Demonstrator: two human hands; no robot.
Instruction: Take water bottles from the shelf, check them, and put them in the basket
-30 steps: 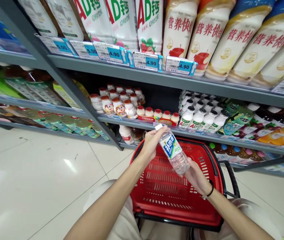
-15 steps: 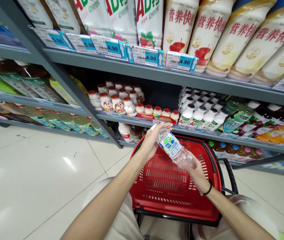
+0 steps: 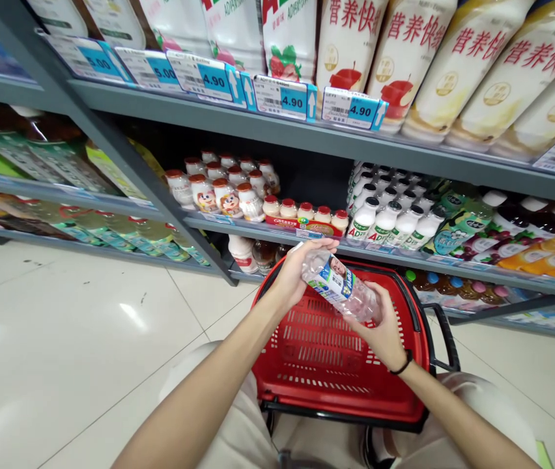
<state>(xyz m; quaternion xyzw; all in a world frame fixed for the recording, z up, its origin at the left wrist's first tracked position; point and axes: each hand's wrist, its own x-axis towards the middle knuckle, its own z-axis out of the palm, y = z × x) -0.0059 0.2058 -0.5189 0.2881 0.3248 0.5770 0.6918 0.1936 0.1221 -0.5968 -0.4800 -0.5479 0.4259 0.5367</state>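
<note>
Bottle rotated, seemingly lower; left hand, right hand both grasping it

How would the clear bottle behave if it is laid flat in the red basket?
The bottle, held at both ends by the left hand and right hand, looks round, so it would probably roll on the basket floor. Its thin clear wall may dent under a squeeze.
</note>
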